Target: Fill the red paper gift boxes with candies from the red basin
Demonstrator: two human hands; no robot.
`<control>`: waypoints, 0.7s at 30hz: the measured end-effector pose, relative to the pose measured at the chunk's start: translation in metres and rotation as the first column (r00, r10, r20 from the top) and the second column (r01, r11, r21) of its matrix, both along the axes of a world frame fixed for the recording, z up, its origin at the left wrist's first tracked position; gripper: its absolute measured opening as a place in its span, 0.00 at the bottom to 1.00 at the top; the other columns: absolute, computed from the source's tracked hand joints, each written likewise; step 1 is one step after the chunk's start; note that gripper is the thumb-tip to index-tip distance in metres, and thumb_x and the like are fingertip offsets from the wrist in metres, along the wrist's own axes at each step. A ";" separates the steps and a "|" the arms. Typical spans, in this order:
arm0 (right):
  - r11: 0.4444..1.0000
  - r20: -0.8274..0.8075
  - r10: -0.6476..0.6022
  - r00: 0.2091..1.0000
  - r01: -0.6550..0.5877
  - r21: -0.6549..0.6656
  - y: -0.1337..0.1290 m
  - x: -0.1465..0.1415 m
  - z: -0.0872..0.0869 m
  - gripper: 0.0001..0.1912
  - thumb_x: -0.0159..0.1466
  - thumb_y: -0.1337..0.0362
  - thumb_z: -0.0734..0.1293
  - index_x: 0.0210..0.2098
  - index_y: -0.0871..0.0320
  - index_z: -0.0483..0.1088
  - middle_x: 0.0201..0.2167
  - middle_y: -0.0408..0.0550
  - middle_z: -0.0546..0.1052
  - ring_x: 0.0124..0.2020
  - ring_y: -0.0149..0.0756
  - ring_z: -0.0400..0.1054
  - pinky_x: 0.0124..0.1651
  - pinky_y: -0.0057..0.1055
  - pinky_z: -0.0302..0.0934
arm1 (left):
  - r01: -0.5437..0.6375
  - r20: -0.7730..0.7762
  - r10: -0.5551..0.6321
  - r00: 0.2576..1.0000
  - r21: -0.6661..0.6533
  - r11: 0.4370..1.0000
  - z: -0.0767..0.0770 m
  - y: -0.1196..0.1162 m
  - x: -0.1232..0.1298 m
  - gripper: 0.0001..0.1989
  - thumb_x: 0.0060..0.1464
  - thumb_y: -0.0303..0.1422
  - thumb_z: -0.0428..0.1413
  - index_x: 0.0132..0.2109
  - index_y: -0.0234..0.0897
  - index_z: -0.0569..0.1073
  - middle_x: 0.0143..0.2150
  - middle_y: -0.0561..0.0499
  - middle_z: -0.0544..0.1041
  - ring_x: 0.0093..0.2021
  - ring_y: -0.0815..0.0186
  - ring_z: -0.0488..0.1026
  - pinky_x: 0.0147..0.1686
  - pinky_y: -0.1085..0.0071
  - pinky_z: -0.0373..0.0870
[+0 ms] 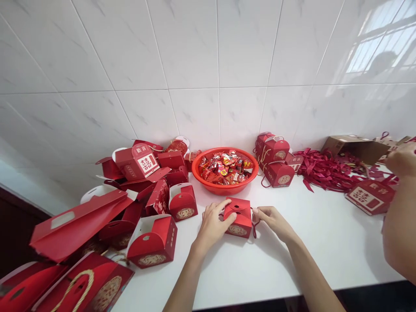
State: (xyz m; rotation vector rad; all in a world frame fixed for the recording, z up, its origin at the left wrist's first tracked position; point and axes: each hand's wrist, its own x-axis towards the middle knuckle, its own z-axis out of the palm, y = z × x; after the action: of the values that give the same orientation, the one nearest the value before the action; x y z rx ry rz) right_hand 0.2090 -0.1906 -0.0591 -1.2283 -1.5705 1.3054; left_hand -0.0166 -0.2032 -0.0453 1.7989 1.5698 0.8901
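Note:
A small red gift box [238, 230] stands on the white table in front of a candy basket, its top flaps folded down and two dark holes showing. My left hand [213, 220] holds it from the left, fingers at the back edge and thumb on the top. At its right side my right hand [271, 220] pinches a dark red cord [255, 229], whose loop hangs beside the box. The red plastic basket [224, 190] behind is filled with wrapped candies [224, 168].
Open red boxes [152, 240] pile up at the left. Closed boxes [276, 158] stack against the tiled wall, beside dark red ribbons [328, 173]. At the right, another person's arm [401, 216] reaches over a box [370, 197] near a cardboard carton [360, 149].

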 end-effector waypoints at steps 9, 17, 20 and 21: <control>0.987 -0.352 -0.086 0.932 0.128 0.097 -0.020 -0.006 0.054 0.18 0.57 0.49 0.74 0.30 0.56 0.70 0.28 0.45 0.73 0.32 0.36 0.67 0.41 0.34 0.65 | -0.071 -0.150 0.075 0.986 0.032 0.997 0.034 0.001 0.003 0.21 0.49 0.40 0.62 0.49 0.36 0.80 0.31 0.49 0.79 0.34 0.59 0.73 0.39 0.65 0.67; 0.971 -0.100 -0.031 0.995 0.053 0.232 -0.026 -0.026 0.074 0.18 0.60 0.48 0.71 0.35 0.57 0.73 0.33 0.49 0.79 0.36 0.40 0.72 0.42 0.35 0.66 | 0.062 0.408 -0.100 0.908 0.104 0.993 0.061 0.001 0.002 0.18 0.53 0.40 0.59 0.46 0.34 0.79 0.39 0.47 0.81 0.40 0.62 0.76 0.44 0.67 0.73; 0.954 -0.029 -0.048 0.998 0.054 0.295 -0.027 -0.033 0.077 0.17 0.60 0.48 0.70 0.33 0.57 0.73 0.33 0.48 0.79 0.35 0.40 0.72 0.42 0.35 0.67 | 0.245 0.457 -0.280 0.844 0.136 0.960 0.071 -0.008 0.005 0.21 0.58 0.42 0.57 0.54 0.35 0.76 0.47 0.45 0.81 0.48 0.59 0.77 0.52 0.64 0.72; 0.949 -0.023 -0.057 0.998 0.062 0.310 -0.028 -0.036 0.076 0.17 0.60 0.48 0.70 0.33 0.57 0.73 0.32 0.48 0.79 0.35 0.40 0.72 0.41 0.35 0.67 | 0.295 0.453 -0.324 0.831 0.135 0.946 0.073 -0.011 0.008 0.21 0.60 0.42 0.56 0.55 0.36 0.75 0.49 0.45 0.80 0.50 0.59 0.76 0.53 0.63 0.73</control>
State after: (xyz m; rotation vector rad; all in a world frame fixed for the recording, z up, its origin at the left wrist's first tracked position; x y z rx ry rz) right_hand 0.1733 -0.2182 0.0174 -1.0564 -1.6427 0.9795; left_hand -0.0091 -0.2147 0.0275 1.6492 0.9215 1.1165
